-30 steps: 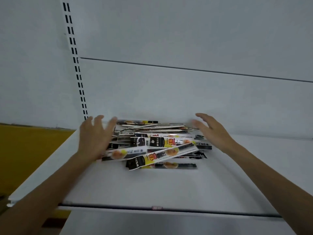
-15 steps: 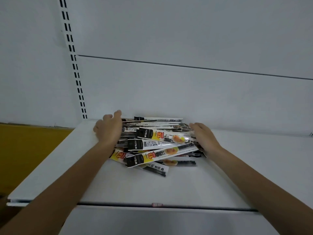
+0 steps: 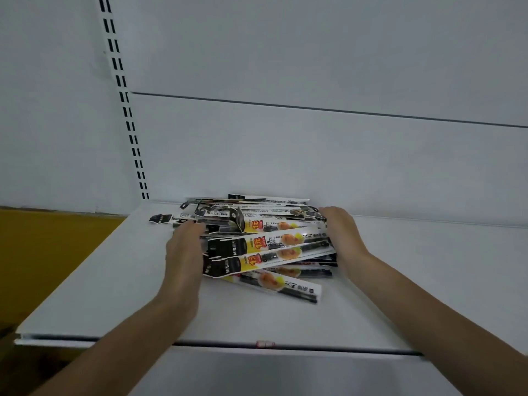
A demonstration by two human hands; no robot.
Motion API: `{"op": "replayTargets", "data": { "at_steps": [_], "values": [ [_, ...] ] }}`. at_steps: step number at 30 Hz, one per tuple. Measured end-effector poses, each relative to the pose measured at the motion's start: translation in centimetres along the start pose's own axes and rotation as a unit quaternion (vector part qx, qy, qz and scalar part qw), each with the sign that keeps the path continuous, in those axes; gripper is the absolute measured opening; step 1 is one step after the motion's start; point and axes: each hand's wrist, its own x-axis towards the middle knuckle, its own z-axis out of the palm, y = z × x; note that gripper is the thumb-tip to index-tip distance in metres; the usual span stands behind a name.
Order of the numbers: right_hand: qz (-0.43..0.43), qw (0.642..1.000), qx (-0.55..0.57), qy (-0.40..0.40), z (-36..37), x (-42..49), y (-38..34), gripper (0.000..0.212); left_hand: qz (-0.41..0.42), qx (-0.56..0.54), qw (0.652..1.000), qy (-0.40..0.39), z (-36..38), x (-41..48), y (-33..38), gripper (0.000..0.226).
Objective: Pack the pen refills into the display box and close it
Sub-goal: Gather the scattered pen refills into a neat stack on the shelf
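Head view: a loose heap of packs (image 3: 265, 244) lies on a white shelf (image 3: 114, 295), close to the back wall (image 3: 314, 161). Their long axes run left to right, roughly parallel to the wall. On the top few, the black header ends point left and the right ends sit a little farther back. One front pack (image 3: 280, 284) lies skewed the other way, with its right end nearer the camera and clear of the heap. A stray pack (image 3: 163, 218) pokes out leftward at the back. The left hand (image 3: 185, 252) is pressed flat against the heap's left end, fingers straight and gripping nothing. The right hand (image 3: 343, 235) cups the right end. Its fingertips are lost among the packs, so I cannot tell whether it grips or only pushes. Half a second ago the left hand sat farther back at the heap's rear corner with its fingers bent, and it is now nearer the front. The stray pack was then tucked in, and the front pack has slid farther right. A second ago both hands were spread and only just reaching the heap.
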Motion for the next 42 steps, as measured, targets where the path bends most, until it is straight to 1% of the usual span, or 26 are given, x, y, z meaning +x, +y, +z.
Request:
{"op": "replayTargets", "data": {
  "at_steps": [1, 2, 3, 4, 6, 8, 11, 13, 15, 17, 19, 21, 25, 27, 29, 30, 32, 35, 39, 42],
  "values": [
    [-0.003, 1.0, -0.009, 0.001, -0.2, 0.1, 0.1, 0.048, 0.01, -0.003, 1.0, -0.008, 0.0, 0.1, -0.3, 0.018],
    [-0.019, 1.0, -0.017, 0.004, -0.5, 0.0, 0.0, 0.051, 0.013, -0.014, 1.0, 0.0, -0.1, 0.0, 0.1, 0.017],
    [-0.047, 0.998, -0.03, 0.012, -0.8, 0.0, -0.1, 0.051, 0.023, -0.01, 1.0, 0.005, -0.4, 0.5, 0.3, 0.016],
    [-0.085, 0.995, -0.054, 0.027, -1.2, -0.1, -0.4, 0.05, 0.037, -0.004, 0.999, 0.028, -0.8, 0.9, 1.2, 0.017],
    [-0.165, 0.979, -0.113, 0.044, -1.6, -0.1, -1.4, 0.045, 0.096, 0.073, 0.99, 0.074, -1.8, 3.1, 2.7, 0.036],
    [-0.225, 0.959, -0.173, 0.021, -1.2, 0.4, -2.7, 0.04, 0.147, 0.176, 0.97, 0.086, -2.5, 5.7, 3.8, 0.039],
    [-0.27, 0.919, -0.282, -0.052, 0.5, 1.9, -4.2, 0.035, 0.178, 0.298, 0.937, 0.03, -2.2, 9.4, 3.4, 0.037],
    [-0.293, 0.884, -0.348, -0.11, 1.9, 2.7, -4.6, 0.036, 0.223, 0.367, 0.903, -0.026, -1.6, 11.1, 2.7, 0.035],
    [-0.31, 0.852, -0.392, -0.157, 3.0, 3.6, -4.6, 0.037, 0.243, 0.407, 0.877, -0.079, -1.2, 12.2, 2.1, 0.034],
    [-0.315, 0.828, -0.427, -0.179, 3.7, 4.2, -4.5, 0.04, 0.247, 0.434, 0.859, -0.111, -1.1, 13.1, 1.9, 0.032],
    [-0.302, 0.82, -0.446, -0.193, 4.1, 4.6, -4.4, 0.041, 0.257, 0.467, 0.839, -0.111, -1.3, 13.6, 1.8, 0.031],
    [-0.285, 0.812, -0.465, -0.207, 4.4, 4.7, -4.2, 0.041, 0.267, 0.484, 0.827, -0.107, -1.5, 14.1, 1.6, 0.031],
    [-0.261, 0.799, -0.496, -0.219, 5.0, 5.1, -3.7, 0.042, 0.27, 0.512, 0.803, -0.143, -1.8, 14.9, 1.1, 0.035],
    [-0.266, 0.792, -0.504, -0.22, 5.3, 5.4, -3.6, 0.043, 0.274, 0.536, 0.784, -0.149, -1.9, 15.3, 1.1, 0.044],
    [-0.284, 0.787, -0.504, -0.214, 5.5, 5.5, -3.5, 0.04, 0.288, 0.558, 0.766, -0.137, -2.1, 16.0, 0.9, 0.036],
    [-0.291, 0.784, -0.504, -0.215, 5.5, 5.6, -3.4, 0.038, 0.293, 0.563, 0.76, -0.136, -2.1, 16.2, 0.9, 0.038],
    [-0.292, 0.787, -0.492, -0.23, 5.3, 5.4, -3.3, 0.034, 0.289, 0.562, 0.761, -0.147, -2.0, 16.5, 0.9, 0.039],
    [-0.293, 0.798, -0.463, -0.25, 5.0, 5.1, -3.3, 0.04, 0.292, 0.552, 0.759, -0.182, -1.9, 16.8, 1.0, 0.035],
    [-0.306, 0.789, -0.466, -0.259, 4.7, 4.7, -3.3, 0.042, 0.295, 0.554, 0.76, -0.169, -1.9, 17.0, 0.5, 0.031],
    [-0.309, 0.791, -0.46, -0.259, 4.6, 4.6, -3.3, 0.042, 0.285, 0.564, 0.757, -0.163, -1.8, 16.8, 0.5, 0.026]
  ]
}}
